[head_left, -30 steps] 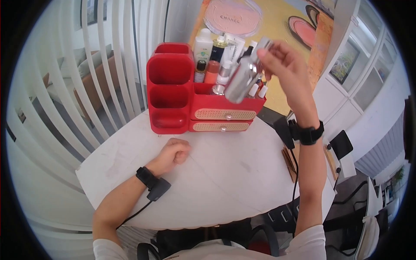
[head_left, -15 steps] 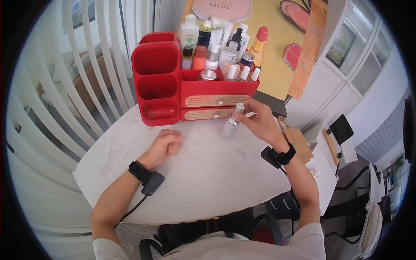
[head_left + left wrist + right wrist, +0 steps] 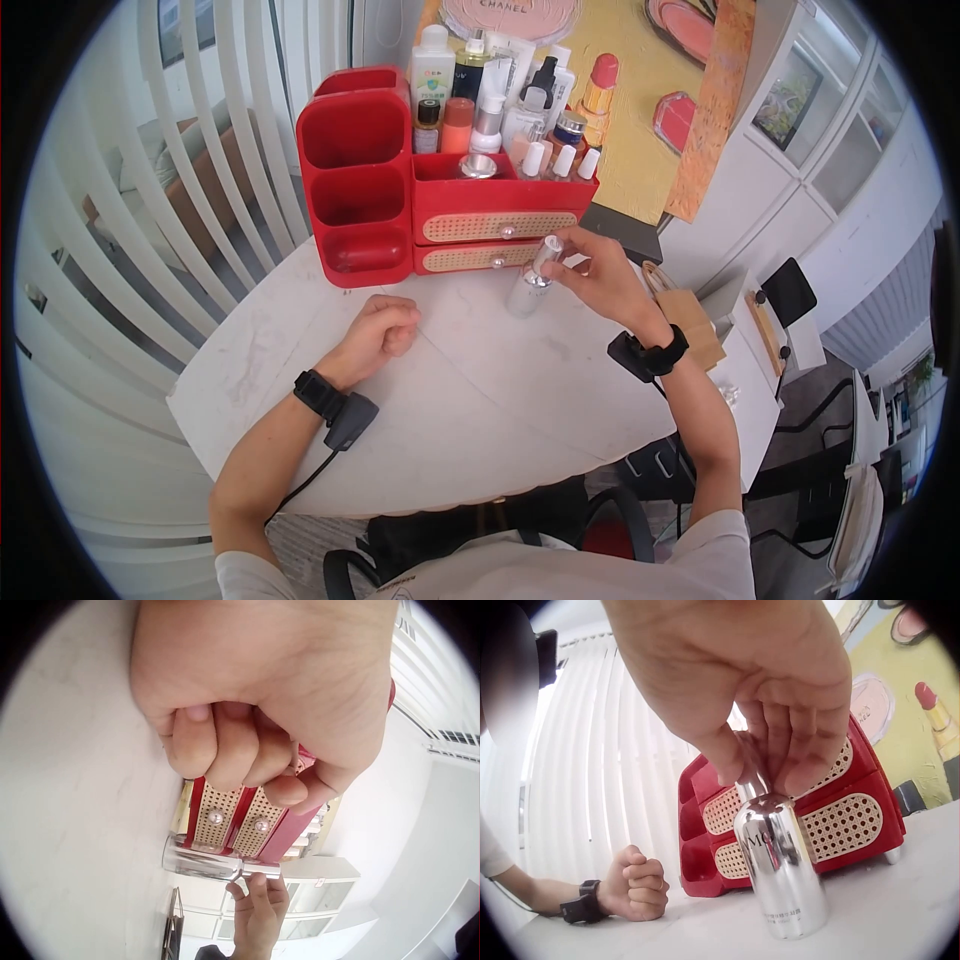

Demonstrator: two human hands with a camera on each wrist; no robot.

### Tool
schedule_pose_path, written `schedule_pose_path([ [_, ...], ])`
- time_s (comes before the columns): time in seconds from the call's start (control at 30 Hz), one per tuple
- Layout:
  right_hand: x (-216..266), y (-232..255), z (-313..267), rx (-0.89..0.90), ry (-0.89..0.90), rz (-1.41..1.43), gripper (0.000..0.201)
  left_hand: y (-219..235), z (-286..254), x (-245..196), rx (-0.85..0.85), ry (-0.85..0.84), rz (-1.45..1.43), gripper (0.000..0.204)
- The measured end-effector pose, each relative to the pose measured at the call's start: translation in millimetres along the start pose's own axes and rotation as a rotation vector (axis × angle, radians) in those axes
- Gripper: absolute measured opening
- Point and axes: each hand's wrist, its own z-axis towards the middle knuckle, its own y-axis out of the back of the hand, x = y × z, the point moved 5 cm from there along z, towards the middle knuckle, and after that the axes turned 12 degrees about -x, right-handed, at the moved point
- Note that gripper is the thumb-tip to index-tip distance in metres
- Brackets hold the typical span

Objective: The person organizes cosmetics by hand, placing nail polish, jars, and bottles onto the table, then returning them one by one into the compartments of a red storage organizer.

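Observation:
Upright on the white table, in front of the drawers, stands a silver bottle (image 3: 530, 290). My right hand (image 3: 603, 280) pinches its cap between thumb and fingers; the right wrist view shows the bottle (image 3: 780, 870) below the hand (image 3: 742, 682). My left hand (image 3: 372, 340) rests on the table with its fingers curled in and nothing seen in it, left of the bottle. In the left wrist view the curled fingers of the left hand (image 3: 262, 697) are close, with the bottle (image 3: 202, 861) beyond them.
A red organizer (image 3: 408, 200) stands at the back, with compartments on the left, two woven-front drawers and several bottles and tubes on the right. Behind it is a yellow painted board (image 3: 640, 150). A brown paper item (image 3: 692, 325) lies right of my right wrist.
My right hand has brought the silver bottle down from above the organizer's right side to the table in front of the drawers. The left hand has kept its curled pose.

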Motion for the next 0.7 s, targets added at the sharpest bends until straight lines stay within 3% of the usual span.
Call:
schedule_pose_path([
  [0.23,23,13,2,-0.042,0.091,-0.052,0.037,3,1,2,-0.014,0.008,-0.01,0.033],
  [0.37,50,42,37,-0.186,0.131,0.038,0.033,3,0,2,0.009,0.022,-0.012,0.033],
  [0.43,78,47,57,-0.222,0.302,-0.061,0.025,2,0,1,0.027,0.019,-0.012,0.033],
  [0.53,106,32,83,-0.119,0.172,0.02,0.022,2,0,2,0.012,0.016,-0.017,0.033],
  [0.63,129,9,106,-0.046,0.195,-0.049,0.025,2,1,2,0.044,0.016,-0.032,0.033],
  [0.7,136,-7,119,-0.092,0.29,-0.097,0.026,2,1,3,0.039,0.018,-0.041,0.032],
])
